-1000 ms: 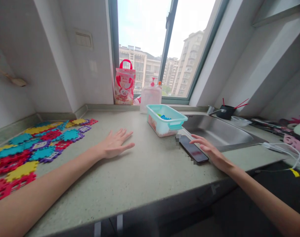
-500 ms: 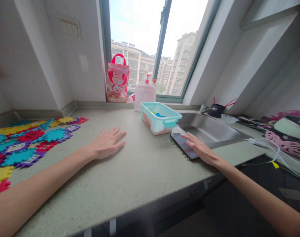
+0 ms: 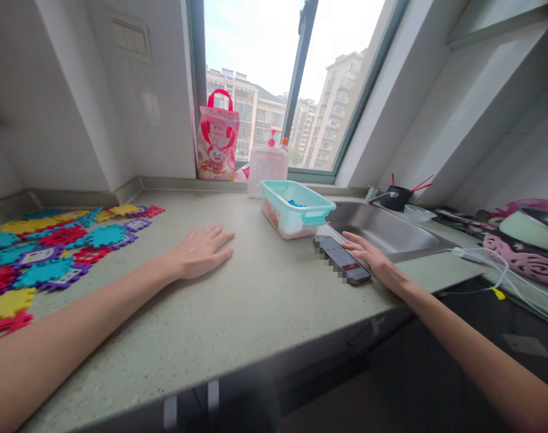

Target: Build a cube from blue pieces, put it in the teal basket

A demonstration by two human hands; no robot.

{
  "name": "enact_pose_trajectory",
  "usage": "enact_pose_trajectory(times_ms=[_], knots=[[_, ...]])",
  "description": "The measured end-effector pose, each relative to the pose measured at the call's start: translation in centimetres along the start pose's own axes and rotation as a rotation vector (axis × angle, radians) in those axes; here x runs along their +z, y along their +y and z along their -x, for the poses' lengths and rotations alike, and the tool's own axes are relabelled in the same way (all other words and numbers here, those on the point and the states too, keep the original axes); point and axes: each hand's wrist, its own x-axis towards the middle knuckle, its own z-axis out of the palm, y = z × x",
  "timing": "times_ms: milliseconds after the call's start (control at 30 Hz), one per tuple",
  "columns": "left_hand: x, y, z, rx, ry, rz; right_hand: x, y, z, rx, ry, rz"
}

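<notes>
My left hand (image 3: 204, 251) lies flat on the countertop (image 3: 251, 300), palm down with the fingers spread and nothing in it. Beside a dark phone (image 3: 346, 260) with a lit screen, my right hand (image 3: 370, 255) is stretched out, its fingertips at the phone's far right edge; I cannot tell whether they touch it. A turquoise plastic tub (image 3: 296, 210) stands behind the phone, with a few blue pieces (image 3: 296, 203) inside. Colourful gear-shaped puzzle pieces (image 3: 61, 237), in red, yellow, blue and purple, are spread at the left.
A steel sink (image 3: 382, 225) borders the counter at the right, with a white cable (image 3: 481, 258) and a pot (image 3: 533, 231) beyond it. By the window stand a pink-handled bag (image 3: 217, 144) and a clear pump bottle (image 3: 267, 168).
My right hand has shifted right off the phone's screen, and the screen is now lit. The view has tilted slightly. My left hand keeps its place on the counter.
</notes>
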Motion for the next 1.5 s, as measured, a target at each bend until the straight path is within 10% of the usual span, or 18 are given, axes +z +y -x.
enact_pose_trajectory(times_ms=[467,1500], knots=[[-0.1,-0.1,0.1,0.015,0.0,0.001,-0.7,0.4,1.0,-0.283,-0.112,0.056],[0.4,-0.5,-0.2,0.027,0.016,0.001,-0.3,0.6,0.9,-0.261,-0.038,0.143]])
